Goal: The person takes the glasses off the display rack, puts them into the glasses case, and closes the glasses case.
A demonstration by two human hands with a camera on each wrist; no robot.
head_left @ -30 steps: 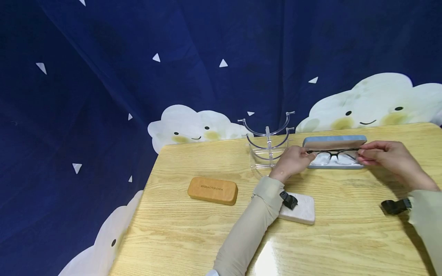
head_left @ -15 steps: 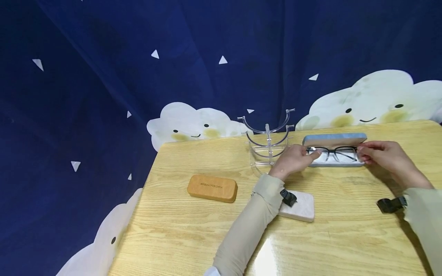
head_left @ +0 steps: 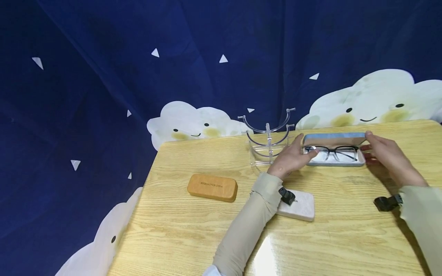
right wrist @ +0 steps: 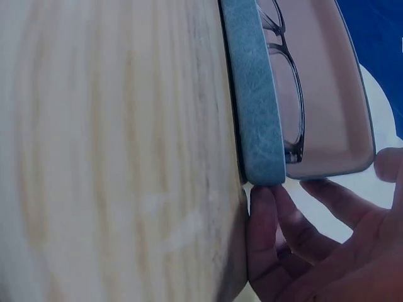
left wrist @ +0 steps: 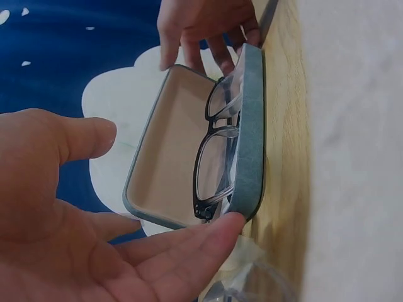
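Observation:
A blue glasses case (head_left: 336,164) lies with its lid (head_left: 331,135) raised at the back right of the table, showing a beige lining. Inside rest black-framed glasses (left wrist: 199,157), lenses up, free of both hands. At the case's left end is my left hand (head_left: 289,159), its fingers extended at the end wall and its thumb lifted off in the left wrist view. My right hand (head_left: 390,158) is at the opposite end. Its fingertips (right wrist: 263,196) touch the case's end wall, while the thumb (right wrist: 387,163) is right at the lid's corner.
A clear tiered display stand (head_left: 268,138) stands just left of the left hand. An orange glasses case (head_left: 212,188) lies on the left of the wooden table (head_left: 172,237). A pale glasses case (head_left: 301,209) is partly under the left wrist. A dark blue curtain (head_left: 207,30) hangs behind.
The glasses, earlier held at both ends, have been let go and lie in the case. The right hand has moved from the frame to the case's end, thumb up at the lid.

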